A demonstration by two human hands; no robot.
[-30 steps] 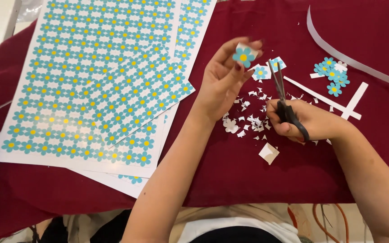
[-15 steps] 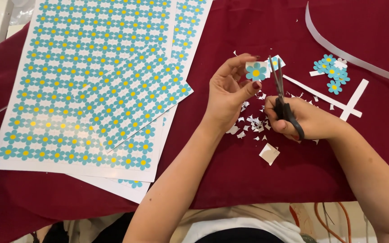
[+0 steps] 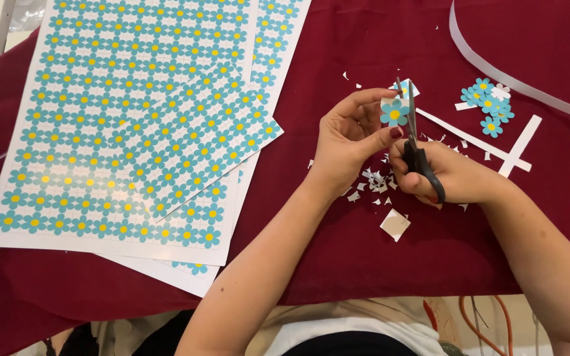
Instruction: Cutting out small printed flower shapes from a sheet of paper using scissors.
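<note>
a home craft table: dark red cloth [image 3: 364,264], printed flower sheets [image 3: 126,132], paper scraps [image 3: 374,181].

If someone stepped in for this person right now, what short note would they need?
Left hand: pinches a paper flower.
Right hand: holds black scissors, blades at the flower's edge.
Done: a small pile of cut flowers lies to the upper right; white scraps lie under the hands on the red cloth.
Left: the held flower is partly trimmed; printed flower sheets lie to the left, mostly uncut.
</note>
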